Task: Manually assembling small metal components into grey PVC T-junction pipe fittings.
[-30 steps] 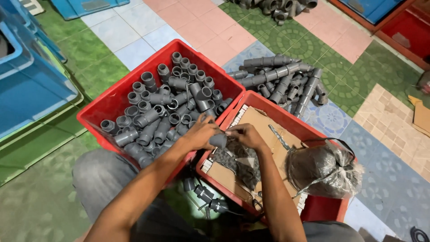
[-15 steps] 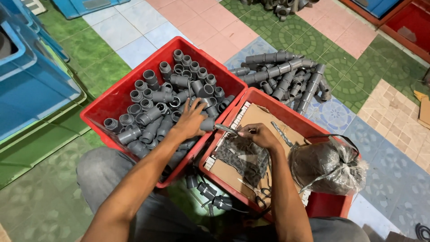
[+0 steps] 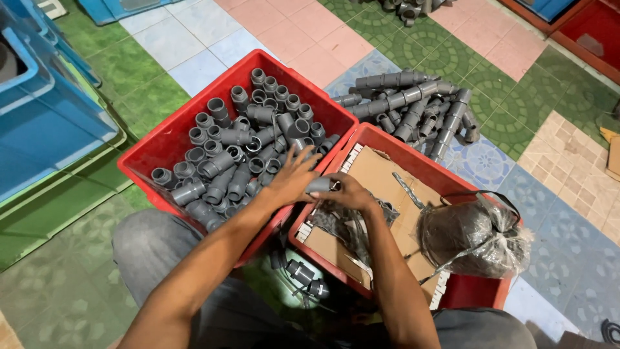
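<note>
My left hand [image 3: 294, 178] reaches over the near rim of a red crate [image 3: 169, 139] full of grey plastic pipe fittings [image 3: 239, 148], fingers spread on the fittings at its right corner. My right hand [image 3: 345, 192] is closed around a small grey pipe fitting [image 3: 320, 185], held over the edge of a second red crate [image 3: 387, 139] lined with brown cardboard [image 3: 381, 178]. The two hands nearly touch at that fitting.
A clear plastic bag of dark small parts [image 3: 475, 239] lies in the second crate. A pile of joined grey pipe pieces [image 3: 413, 106] lies on the tiled floor beyond. Blue crates [image 3: 45, 110] stand at left, more red crates [image 3: 584, 39] at top right. Two fittings [image 3: 302, 274] lie between my legs.
My left hand has moved from the fitting by my right hand out onto the fittings in the first crate, fingers spreading. My right hand keeps hold of the fitting.
</note>
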